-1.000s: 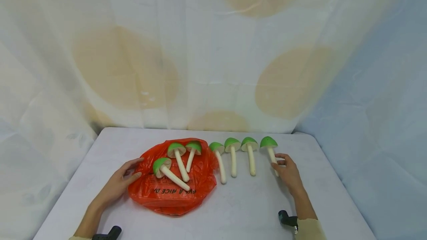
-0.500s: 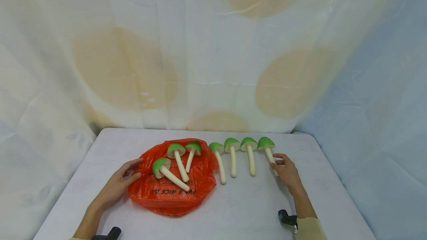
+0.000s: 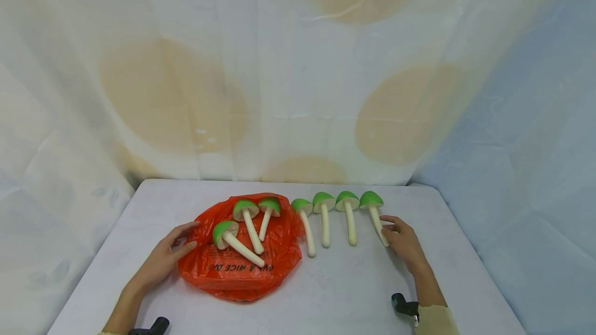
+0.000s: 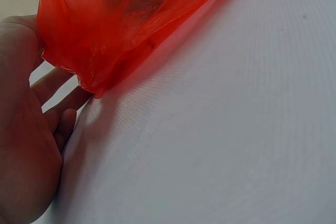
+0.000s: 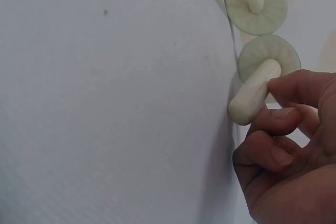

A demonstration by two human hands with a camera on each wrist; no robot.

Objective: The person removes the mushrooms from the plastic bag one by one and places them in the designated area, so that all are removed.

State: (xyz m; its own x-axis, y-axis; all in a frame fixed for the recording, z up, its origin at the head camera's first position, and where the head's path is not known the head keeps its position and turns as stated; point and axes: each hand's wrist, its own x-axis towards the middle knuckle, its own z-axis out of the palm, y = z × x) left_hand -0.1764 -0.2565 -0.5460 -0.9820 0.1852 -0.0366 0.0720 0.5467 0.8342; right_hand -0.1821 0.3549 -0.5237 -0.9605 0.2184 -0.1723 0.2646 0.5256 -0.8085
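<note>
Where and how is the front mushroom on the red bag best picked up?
Probably grip this mushroom by the middle of its pale stem, coming from the right. The stem is slim and straight, its free end pointing right and toward the camera; the broad green cap, at the other end, looks harder to pinch.

Toward seven o'clock your red bag (image 3: pixel 209 279) is showing black lettering (image 3: pixel 239 268), and the mushrooms (image 3: pixel 252 232) on it, like those toward five, are wearing green caps (image 3: pixel 371 198) over creamy white stems (image 3: pixel 325 230). At twelve o'clock a whitish backdrop (image 3: pixel 288 66) is carrying large round tan patches (image 3: pixel 402 118), at three a sheet (image 3: pixel 526 169) is showing pale blue, and your tabletop (image 3: pixel 349 288) at six is showing white.
</note>
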